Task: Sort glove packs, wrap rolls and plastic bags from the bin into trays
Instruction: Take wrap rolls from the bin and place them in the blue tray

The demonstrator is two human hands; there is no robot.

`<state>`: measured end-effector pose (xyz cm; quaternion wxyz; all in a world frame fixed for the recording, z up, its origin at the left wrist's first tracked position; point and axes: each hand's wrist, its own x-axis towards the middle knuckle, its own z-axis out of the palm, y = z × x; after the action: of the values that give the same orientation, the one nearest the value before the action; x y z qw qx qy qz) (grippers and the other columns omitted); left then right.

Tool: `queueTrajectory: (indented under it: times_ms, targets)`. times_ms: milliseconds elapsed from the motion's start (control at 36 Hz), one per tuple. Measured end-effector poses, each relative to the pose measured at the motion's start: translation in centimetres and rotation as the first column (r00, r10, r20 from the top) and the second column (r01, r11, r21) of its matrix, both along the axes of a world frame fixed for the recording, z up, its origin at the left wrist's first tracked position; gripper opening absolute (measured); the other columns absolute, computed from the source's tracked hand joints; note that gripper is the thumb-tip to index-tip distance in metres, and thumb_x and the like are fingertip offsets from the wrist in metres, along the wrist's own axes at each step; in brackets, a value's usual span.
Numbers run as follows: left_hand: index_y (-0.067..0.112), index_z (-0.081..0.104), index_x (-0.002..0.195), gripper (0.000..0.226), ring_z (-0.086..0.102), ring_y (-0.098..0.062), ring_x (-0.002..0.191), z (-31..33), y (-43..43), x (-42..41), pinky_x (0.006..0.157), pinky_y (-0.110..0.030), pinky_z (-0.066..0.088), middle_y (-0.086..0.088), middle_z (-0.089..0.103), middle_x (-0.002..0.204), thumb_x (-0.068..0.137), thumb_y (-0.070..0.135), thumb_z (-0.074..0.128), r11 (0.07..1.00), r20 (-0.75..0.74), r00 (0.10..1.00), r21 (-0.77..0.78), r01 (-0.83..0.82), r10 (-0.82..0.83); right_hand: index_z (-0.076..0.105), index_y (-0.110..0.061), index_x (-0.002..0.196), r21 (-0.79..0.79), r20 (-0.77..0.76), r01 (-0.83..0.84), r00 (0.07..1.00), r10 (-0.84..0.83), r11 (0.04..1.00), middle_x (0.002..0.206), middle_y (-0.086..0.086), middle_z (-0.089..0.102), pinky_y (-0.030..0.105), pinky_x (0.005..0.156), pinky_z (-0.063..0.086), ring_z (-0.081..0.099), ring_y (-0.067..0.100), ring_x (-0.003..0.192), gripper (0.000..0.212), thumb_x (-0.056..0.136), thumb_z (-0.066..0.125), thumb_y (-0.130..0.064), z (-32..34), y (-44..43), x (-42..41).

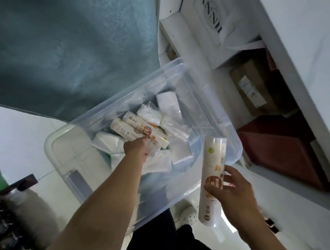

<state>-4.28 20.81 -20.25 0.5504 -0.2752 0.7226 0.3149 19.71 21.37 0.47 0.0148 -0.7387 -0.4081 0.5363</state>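
We see bin (61, 147) on floor, centre. In bin: two rolls (137, 129) side by side, packs (108, 142) around them. Our left hand (136, 149) inside bin, at rolls. Right hand (232, 189) right of bin, holding third roll (213, 169) upright.

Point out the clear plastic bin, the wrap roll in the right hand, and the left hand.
Clear plastic bin (232, 135): head view, on its far right rim.
White printed wrap roll (213, 159): head view, on its upper half above the fingers.
Left hand (137, 149): head view, on the back of the hand.
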Motion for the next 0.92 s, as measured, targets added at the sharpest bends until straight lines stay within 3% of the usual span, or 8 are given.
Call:
queueTrajectory:
  times_ms: [56,250,333,417,583,722,806,917]
  targets:
    - [0.006,0.047,0.132,0.059,0.06,-0.035,0.116,1.1,-0.9,0.1,0.094,-0.055,0.053,-0.016,0.06,0.129,0.082,0.011,0.078,0.997,0.008,1.0,0.079,-0.024,0.023,0.062,-0.043,0.105,0.005,-0.016,-0.003,1.0,0.003,1.0,0.094,-0.013,0.071,0.028,0.067,0.052,0.07,0.004,0.078,0.044,0.073,0.08,-0.019,0.3,0.1,0.0]
    - [0.019,0.057,0.13,0.052,0.07,-0.029,0.106,5.7,-5.2,0.7,0.088,-0.047,0.057,-0.012,0.071,0.118,0.083,0.013,0.076,0.93,0.133,0.99,0.367,-0.015,-0.037,0.062,-0.041,0.111,0.1,-0.046,-0.073,0.996,0.078,0.992,0.097,-0.014,0.069,0.043,0.084,0.055,0.067,0.01,0.09,0.045,0.073,0.08,-0.025,2.8,0.4,1.2]
    - [0.022,0.056,0.132,0.064,0.071,-0.027,0.106,8.6,-6.1,1.7,0.086,-0.046,0.056,-0.01,0.071,0.12,0.073,0.015,0.081,0.875,0.176,0.982,0.483,-0.029,-0.064,0.06,-0.046,0.104,0.151,-0.06,-0.101,0.992,0.111,0.983,0.095,-0.015,0.068,0.044,0.084,0.055,0.067,0.008,0.088,0.043,0.072,0.08,-0.026,4.2,0.3,2.6]
    - [0.024,0.052,0.136,0.071,0.068,-0.027,0.111,12.5,-6.4,3.4,0.084,-0.047,0.056,-0.008,0.069,0.125,0.072,0.012,0.082,0.799,0.113,0.983,0.599,0.051,-0.147,0.06,-0.042,0.106,0.206,-0.086,-0.111,0.988,0.131,0.972,0.094,-0.015,0.069,0.043,0.086,0.056,0.067,0.007,0.086,0.045,0.071,0.082,-0.024,5.9,-0.2,4.2]
    - [0.025,0.055,0.126,0.058,0.069,-0.023,0.11,22.1,-7.1,9.4,0.081,-0.044,0.057,-0.009,0.067,0.123,0.073,0.004,0.07,0.646,-0.063,0.967,0.734,0.212,-0.245,0.062,-0.036,0.116,0.323,-0.13,-0.105,0.979,0.154,0.941,0.097,-0.011,0.07,0.031,0.078,0.053,0.066,0.003,0.084,0.056,0.066,0.083,-0.025,10.3,-2.8,9.9]
    - [0.036,0.065,0.116,0.057,0.065,-0.021,0.116,28.6,-7.8,15.5,0.086,-0.044,0.057,-0.003,0.069,0.122,0.069,0.004,0.07,0.448,-0.082,0.939,0.862,0.235,-0.335,0.052,-0.046,0.113,0.453,-0.111,-0.087,0.982,0.153,0.887,0.096,-0.022,0.064,0.007,0.064,0.04,0.056,-0.015,0.088,0.053,0.072,0.08,-0.027,14.2,-6.2,16.4]
    - [0.038,0.065,0.117,0.059,0.065,-0.023,0.117,31.1,-7.8,20.1,0.084,-0.041,0.056,-0.004,0.068,0.124,0.077,-0.005,0.06,0.355,-0.147,0.909,0.887,0.295,-0.389,0.05,-0.045,0.122,0.505,-0.104,-0.022,0.991,0.086,0.863,0.1,-0.024,0.061,0.01,0.069,0.04,0.056,-0.011,0.093,0.057,0.075,0.078,-0.03,15.9,-9.1,21.1]
    - [0.036,0.066,0.114,0.047,0.067,-0.02,0.112,34.2,-7.6,26.7,0.087,-0.045,0.056,0.0,0.069,0.117,0.077,0.007,0.068,0.23,-0.187,0.846,0.913,0.338,-0.5,0.052,-0.039,0.127,0.558,-0.157,0.13,0.986,-0.049,0.82,0.106,-0.022,0.062,0.015,0.076,0.048,0.055,-0.012,0.099,0.058,0.076,0.077,-0.032,17.5,-13.4,27.6]
